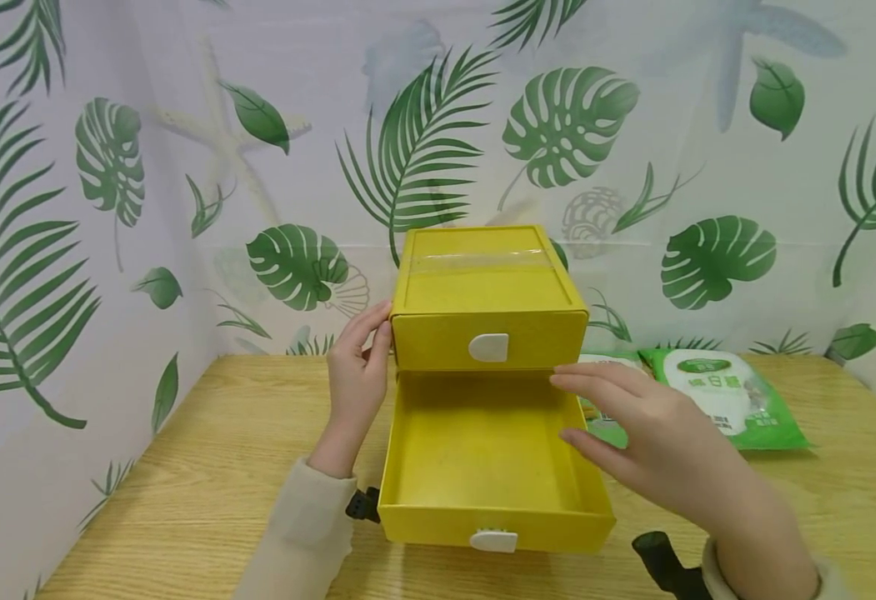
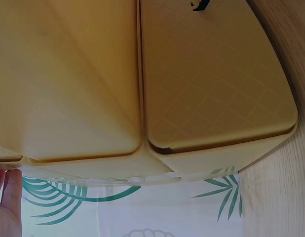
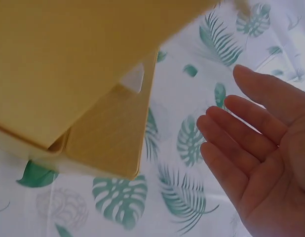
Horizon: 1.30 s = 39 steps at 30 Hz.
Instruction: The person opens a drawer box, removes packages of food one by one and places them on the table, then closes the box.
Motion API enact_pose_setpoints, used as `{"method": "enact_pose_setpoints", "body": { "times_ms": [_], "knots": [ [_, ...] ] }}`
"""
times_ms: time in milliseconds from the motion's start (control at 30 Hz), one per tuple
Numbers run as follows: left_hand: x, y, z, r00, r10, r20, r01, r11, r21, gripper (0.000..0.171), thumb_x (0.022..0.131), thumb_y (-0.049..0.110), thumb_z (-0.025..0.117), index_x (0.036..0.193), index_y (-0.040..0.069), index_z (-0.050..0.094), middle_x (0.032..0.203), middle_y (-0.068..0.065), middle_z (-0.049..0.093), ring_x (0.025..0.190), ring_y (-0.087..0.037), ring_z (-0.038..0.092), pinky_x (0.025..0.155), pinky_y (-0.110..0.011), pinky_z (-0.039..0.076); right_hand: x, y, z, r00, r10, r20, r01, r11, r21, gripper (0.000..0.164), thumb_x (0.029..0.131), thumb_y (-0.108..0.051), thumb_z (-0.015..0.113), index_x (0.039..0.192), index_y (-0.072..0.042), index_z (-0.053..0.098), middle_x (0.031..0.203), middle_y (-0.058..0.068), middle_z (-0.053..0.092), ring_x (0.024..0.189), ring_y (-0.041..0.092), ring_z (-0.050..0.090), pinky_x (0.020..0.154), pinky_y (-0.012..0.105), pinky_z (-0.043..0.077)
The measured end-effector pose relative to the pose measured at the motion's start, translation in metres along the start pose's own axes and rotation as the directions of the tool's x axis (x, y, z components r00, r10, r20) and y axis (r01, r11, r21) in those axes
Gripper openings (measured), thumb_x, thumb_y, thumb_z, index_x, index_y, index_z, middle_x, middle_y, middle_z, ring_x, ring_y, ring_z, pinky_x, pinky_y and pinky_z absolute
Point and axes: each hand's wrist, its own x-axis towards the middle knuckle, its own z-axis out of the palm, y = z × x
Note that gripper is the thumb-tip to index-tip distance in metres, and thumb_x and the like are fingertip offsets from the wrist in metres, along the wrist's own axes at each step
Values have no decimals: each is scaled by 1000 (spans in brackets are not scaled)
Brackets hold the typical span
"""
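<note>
One yellow drawer unit, lower drawer out at 6 o'clock; left hand at 9, extended fingers against unit, apparently steadying; right hand at 3, fingers wide.

Left grip upright, fingers extended; right grip relaxed, thumb apart
</note>
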Motion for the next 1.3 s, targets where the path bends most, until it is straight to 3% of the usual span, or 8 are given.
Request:
{"method": "enact_pose_setpoints", "body": {
  "times_ms": [133,300,467,700,767,967,1200,1300],
  "knots": [
    [0,1,-1,1000,-3,0,3,1000,7,23,89,3,50,109,-5,60,113,-14,57,102,-20,54,67,-28,53,2,-14,6,996,-82,24,82,996,29,44,92,-38,38,101,-2,60,99,5,61,84,20,59,68,29,51],
    [0,0,-1,1000,-4,3,4,1000,6,24,89,3,50,109,-5,60,112,-14,57,102,-20,54,68,-27,53,1,-29,11,985,-139,103,129,987,95,35,91,-34,43,101,-4,60,97,2,60,81,15,59,67,23,51],
    [-1,0,-1,1000,-6,4,6,1000,-1,24,89,3,50,109,-5,60,112,-15,57,103,-21,53,69,-32,53,0,-44,11,954,-132,271,97,986,137,29,81,-25,66,104,-9,60,99,-3,59,83,9,57,71,20,50],
    [-1,1,-1,1000,-10,4,10,1000,-5,24,89,3,50,110,-5,59,113,-15,56,103,-21,53,68,-36,52,2,-56,17,883,-166,440,74,973,219,20,86,-26,59,102,-15,59,95,-9,58,82,3,54,72,15,48],
    [-1,1,-1,1000,-11,4,11,1000,-3,24,89,3,50,110,-5,59,113,-15,56,103,-21,53,69,-33,53,3,-57,19,846,-174,503,61,971,233,19,84,-23,61,101,-15,59,94,-10,57,82,2,53,71,14,47],
    [-1,2,-1,1000,-10,4,10,1000,0,24,89,3,50,110,-5,59,113,-14,56,103,-21,53,69,-29,53,4,-59,28,724,-99,683,-65,975,210,19,82,-22,64,99,-19,58,91,-15,55,75,-1,50,67,15,47],
    [-1,1,0,1000,-3,0,3,1000,-8,24,89,2,50,110,-6,59,113,-15,57,102,-22,54,68,-37,52,4,-60,33,701,-69,710,-78,982,171,16,81,-22,65,95,-18,58,84,-15,53,67,-1,47,61,14,45],
    [-1,2,0,1000,-5,-1,5,1000,-5,24,89,2,50,110,-6,59,113,-15,57,102,-22,54,68,-35,53,5,-62,35,671,-30,740,-117,982,146,14,80,-23,65,91,-19,58,77,-16,50,61,-1,44,57,14,44]
  ]
}}
